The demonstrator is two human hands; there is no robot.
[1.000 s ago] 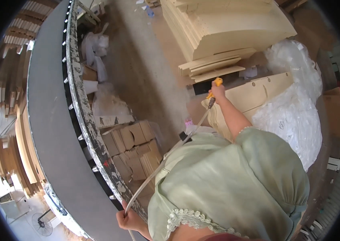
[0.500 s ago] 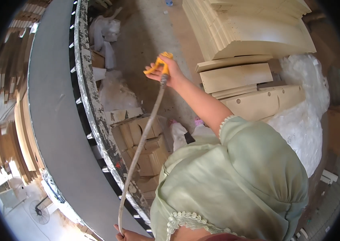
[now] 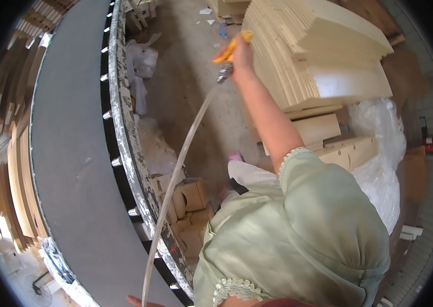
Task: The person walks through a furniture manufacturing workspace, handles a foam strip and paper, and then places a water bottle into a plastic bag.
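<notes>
Many boards (image 3: 278, 66) stand near the yellow gun (image 3: 230, 50); cartons (image 3: 194, 196), the hose (image 3: 179, 164).

- The bare right forearm (image 3: 262, 100) is slanting toward eleven o'clock.
- The bare right hand (image 3: 243, 55) is gripping just past twelve o'clock, looking slightly blurred.
- The bare left hand (image 3: 137, 301) is showing only partly at seven o'clock, a fingertip (image 3: 130, 297) pointing toward ten.

Downward head-worn fisheye, rim somewhat unclear
</notes>
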